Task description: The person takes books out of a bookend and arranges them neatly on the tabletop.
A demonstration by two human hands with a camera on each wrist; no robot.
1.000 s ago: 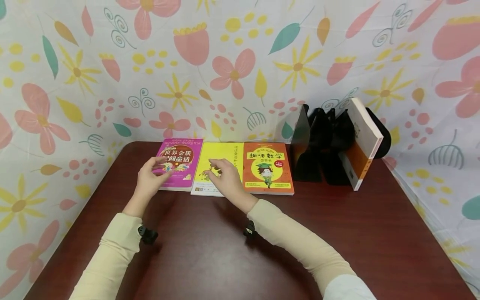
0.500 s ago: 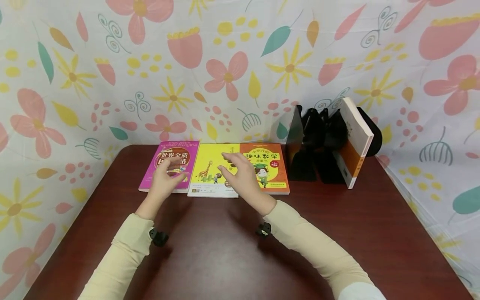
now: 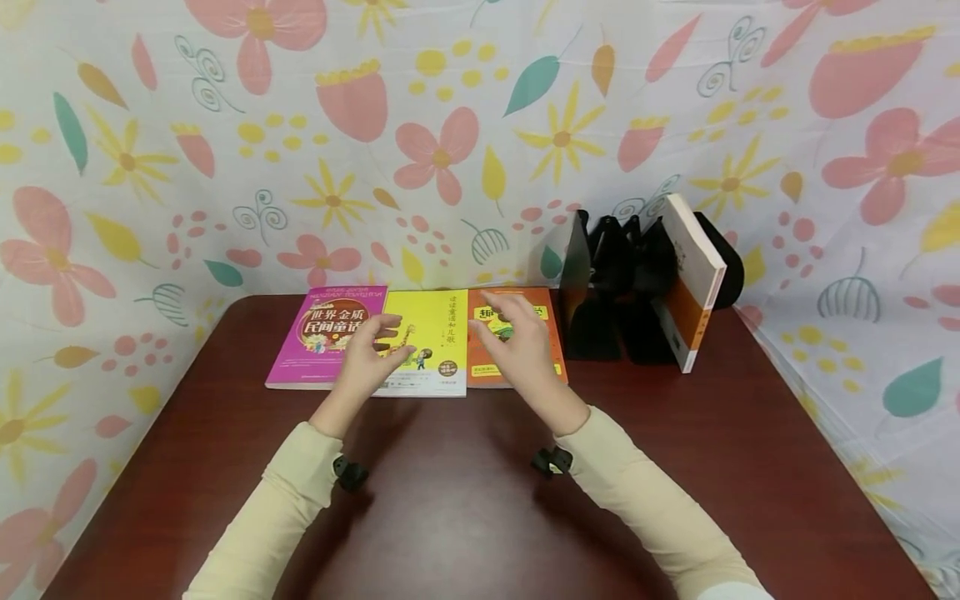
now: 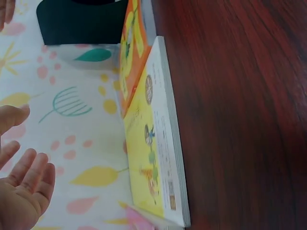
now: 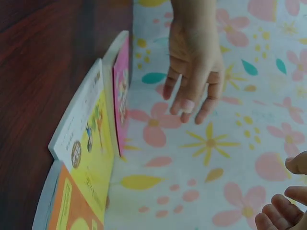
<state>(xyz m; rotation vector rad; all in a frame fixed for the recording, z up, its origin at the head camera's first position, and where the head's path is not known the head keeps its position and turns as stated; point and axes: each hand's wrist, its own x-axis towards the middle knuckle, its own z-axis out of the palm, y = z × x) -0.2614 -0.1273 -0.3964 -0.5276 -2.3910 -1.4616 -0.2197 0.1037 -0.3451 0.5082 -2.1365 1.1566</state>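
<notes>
My left hand [image 3: 367, 358] hovers with loosely bent fingers over the seam between a purple book [image 3: 288, 362] and a yellow book [image 3: 433, 329]. Nothing is in its grasp. Above an orange book [image 3: 483, 371] my right hand [image 3: 528, 354] hangs the same way, thumb apart from the fingers, and it partly hides that cover. All three books lie flat in a row at the table's back. In the left wrist view the left palm [image 4: 24, 194] shows with nothing in it. The right wrist view has the right fingers [image 5: 278, 215] at its edge, also holding nothing.
Black bookends [image 3: 577, 292] stand at the back right, just beyond the orange book. A white and orange book [image 3: 693, 279] stands upright against their right part. Patterned cloth [image 3: 442, 208] hangs behind the dark red table [image 3: 465, 500].
Both hands have moved to the right over the books, the left from the purple book toward the yellow, the right from the yellow to the orange. The camera view has shifted slightly; the books stay put.
</notes>
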